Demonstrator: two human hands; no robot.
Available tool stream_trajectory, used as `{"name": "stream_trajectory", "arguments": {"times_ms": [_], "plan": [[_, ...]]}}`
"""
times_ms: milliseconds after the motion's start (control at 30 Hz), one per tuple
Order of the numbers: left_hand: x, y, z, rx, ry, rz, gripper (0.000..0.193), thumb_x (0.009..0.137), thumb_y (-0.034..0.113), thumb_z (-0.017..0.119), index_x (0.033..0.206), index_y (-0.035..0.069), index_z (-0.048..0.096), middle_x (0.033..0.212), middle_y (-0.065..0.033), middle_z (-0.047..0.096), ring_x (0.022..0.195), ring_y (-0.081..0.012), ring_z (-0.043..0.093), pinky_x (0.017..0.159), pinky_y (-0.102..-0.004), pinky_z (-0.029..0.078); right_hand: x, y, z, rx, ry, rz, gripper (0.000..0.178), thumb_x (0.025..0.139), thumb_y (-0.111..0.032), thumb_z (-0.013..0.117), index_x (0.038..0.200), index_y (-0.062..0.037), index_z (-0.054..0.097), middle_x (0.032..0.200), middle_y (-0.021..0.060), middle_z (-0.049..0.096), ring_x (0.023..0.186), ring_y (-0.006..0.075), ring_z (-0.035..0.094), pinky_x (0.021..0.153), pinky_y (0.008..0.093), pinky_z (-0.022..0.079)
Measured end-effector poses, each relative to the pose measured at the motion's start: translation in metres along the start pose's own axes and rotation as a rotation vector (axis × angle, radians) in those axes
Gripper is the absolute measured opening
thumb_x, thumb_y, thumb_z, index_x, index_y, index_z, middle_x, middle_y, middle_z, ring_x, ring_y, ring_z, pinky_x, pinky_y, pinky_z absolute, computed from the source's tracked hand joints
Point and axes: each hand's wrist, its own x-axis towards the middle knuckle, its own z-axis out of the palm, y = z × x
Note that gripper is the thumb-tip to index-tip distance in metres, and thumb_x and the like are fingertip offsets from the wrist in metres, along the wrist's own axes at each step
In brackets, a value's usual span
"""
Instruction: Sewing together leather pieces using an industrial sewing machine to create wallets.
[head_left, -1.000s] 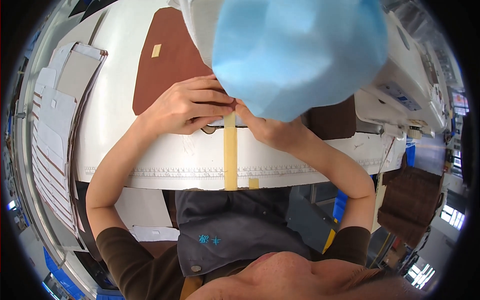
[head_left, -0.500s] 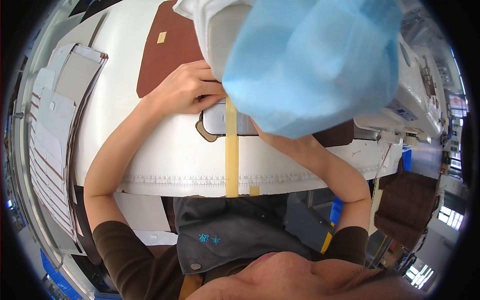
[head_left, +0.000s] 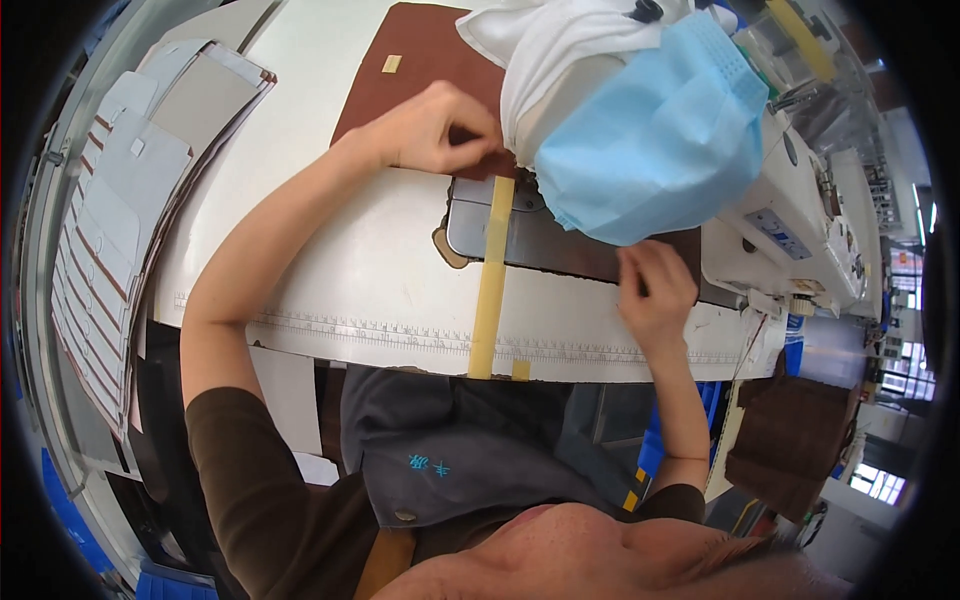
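Observation:
My left hand is over the near part of a reddish-brown panel, its fingers curled and the thumb drawn in against them. Whatever those fingers hold, if anything, I cannot make out. Near the table's front edge, my right hand is bent into a pinch beside a dark brown piece; what lies between its fingertips cannot be told. A metal plate set into the white table lies between my hands, crossed by a yellow tape strip. A blue face mask hides much of the work area.
A white sewing machine stands at the right. Layered pale panels with brown edges are stacked at the left. A ruler scale runs along the table's front. Brown material hangs at the lower right.
My right hand has come out from behind the mask, toward me and to the right. My left hand has lifted off the metal plate's edge and moved farther away. The whole view has shifted.

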Motion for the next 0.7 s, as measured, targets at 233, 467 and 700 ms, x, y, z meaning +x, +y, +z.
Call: {"name": "stream_trajectory", "arguments": {"times_ms": [233,467,700], "plan": [[0.080,-0.150,0.015,0.758,0.486,-0.332,0.037,0.079,0.035,0.060,0.110,0.015,0.058,0.112,-0.0112,0.060,0.102,-0.0306,0.057,0.093,-0.0480,0.039,-0.004,0.017,0.008,0.123,0.032,0.397,0.013,0.081,-0.005,0.064,0.094,-0.0039,0.066,0.087,0.0097,0.064,0.073,0.0277,0.061,0.067,0.0332,0.050],[0.001,-0.100,-0.052,0.729,0.510,-0.737,0.052,0.072,0.060,0.065,0.091,0.011,0.071,0.080,-0.0104,0.069,0.077,-0.0280,0.066,0.080,-0.0398,0.045,-0.009,0.026,0.002,-0.184,-0.097,0.390,0.022,0.085,-0.015,0.062,0.105,-0.0055,0.065,0.101,0.0100,0.061,0.095,0.0291,0.056,0.083,0.0373,0.046],[-0.138,0.069,-0.065,0.114,0.783,-0.794,0.029,0.075,0.027,0.077,0.077,0.000,0.067,0.062,-0.0029,0.064,0.060,-0.0078,0.057,0.056,-0.0249,0.045,0.009,-0.097,-0.005,0.575,-0.226,0.205,0.023,0.079,-0.005,0.068,0.102,-0.0014,0.065,0.101,0.0142,0.063,0.092,0.0295,0.062,0.080,0.0343,0.049]]}}
